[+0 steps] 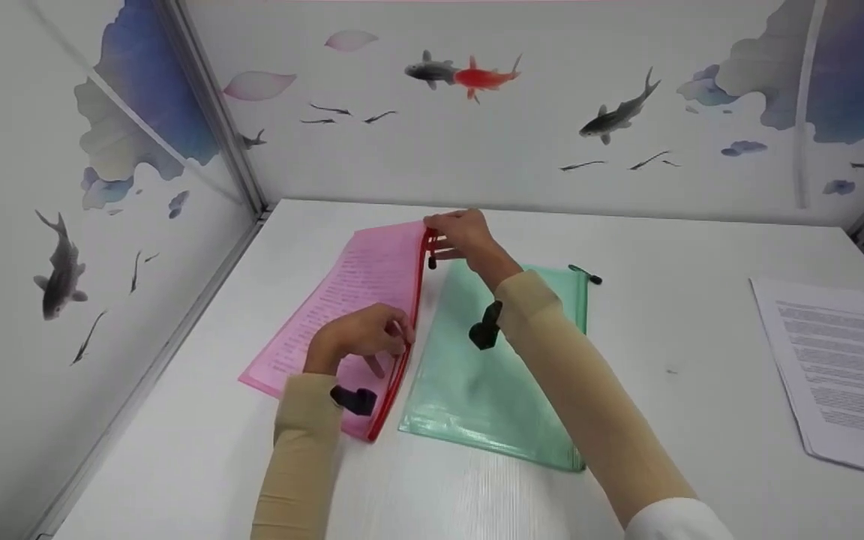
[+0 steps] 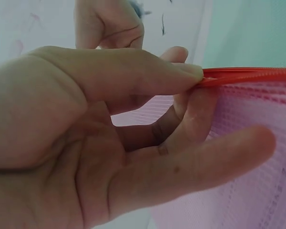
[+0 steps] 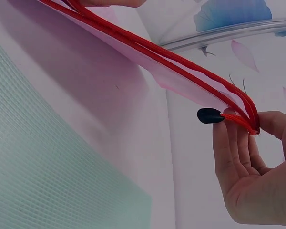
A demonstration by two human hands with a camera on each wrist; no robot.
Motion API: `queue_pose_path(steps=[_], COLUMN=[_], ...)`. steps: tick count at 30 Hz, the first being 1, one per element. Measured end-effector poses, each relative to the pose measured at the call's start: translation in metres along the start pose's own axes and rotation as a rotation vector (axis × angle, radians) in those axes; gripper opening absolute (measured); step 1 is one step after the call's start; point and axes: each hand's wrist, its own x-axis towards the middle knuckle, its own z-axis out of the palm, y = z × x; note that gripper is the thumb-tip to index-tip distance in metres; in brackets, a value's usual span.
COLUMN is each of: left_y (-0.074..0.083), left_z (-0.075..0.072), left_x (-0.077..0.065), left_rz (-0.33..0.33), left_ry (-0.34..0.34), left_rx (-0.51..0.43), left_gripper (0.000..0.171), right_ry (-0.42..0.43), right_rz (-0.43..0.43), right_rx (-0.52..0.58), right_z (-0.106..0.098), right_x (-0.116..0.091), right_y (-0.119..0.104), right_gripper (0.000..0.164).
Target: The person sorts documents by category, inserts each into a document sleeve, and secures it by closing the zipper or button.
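A pink mesh zipper pouch (image 1: 372, 274), with printed text showing through it, is raised along its red zipper edge (image 2: 250, 76). My left hand (image 1: 364, 334) pinches that edge between thumb and fingertip, partway along the near half. At the far end, my right hand (image 1: 469, 232) grips the pouch's corner between thumb and fingers. A red pull cord with a black tip (image 3: 209, 116) hangs by the right fingers. Two red zipper strips stand slightly apart between the hands in the right wrist view. Beneath my right forearm lies a green mesh pouch (image 1: 484, 375), flat on the table.
On the right side of the white table (image 1: 672, 420) lies a stack of printed sheets (image 1: 844, 375). The green pouch's black-tipped pull (image 1: 593, 277) sticks out at its far right corner. White panels with painted fish border the table at the back and left.
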Motion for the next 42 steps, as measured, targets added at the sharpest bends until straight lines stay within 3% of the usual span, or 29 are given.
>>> queue_pose_path(steps=[9,14,20,24,28,35,42], left_y=[0.005,0.009,0.021,0.031,0.04,0.046,0.054], left_z=[0.003,0.002,-0.004,-0.009,-0.01,-0.011,-0.012], left_x=[0.002,0.0,0.007,0.015,0.022,0.033,0.041], left_rz=[0.004,0.015,0.05,0.064,0.055,0.065,0.049], left_ry=[0.008,0.077,0.26,0.334,0.347,0.309,0.308], left_rx=[0.025,0.007,-0.204,-0.384,-0.493,-0.668,-0.697], left_gripper=[0.013,0.014,0.024,0.03,0.031,0.041,0.046], right_ry=[-0.01,-0.031,-0.035,-0.035,-0.04,-0.053,-0.069], right_rz=[0.013,0.018,0.02,0.016,0.028,0.031,0.027], right_rx=[0.0,-0.019,-0.045,-0.044,-0.042,-0.052,-0.063], right_z=[-0.011,-0.012,-0.013,-0.012,-0.014,-0.015,-0.016], right_x=[-0.001,-0.001,-0.003,-0.005,-0.006,-0.008,-0.008], right_y=[-0.004,-0.008,-0.013,-0.016,-0.018,-0.022,-0.022], right_gripper=[0.031,0.029,0.029,0.03,0.029,0.03,0.03])
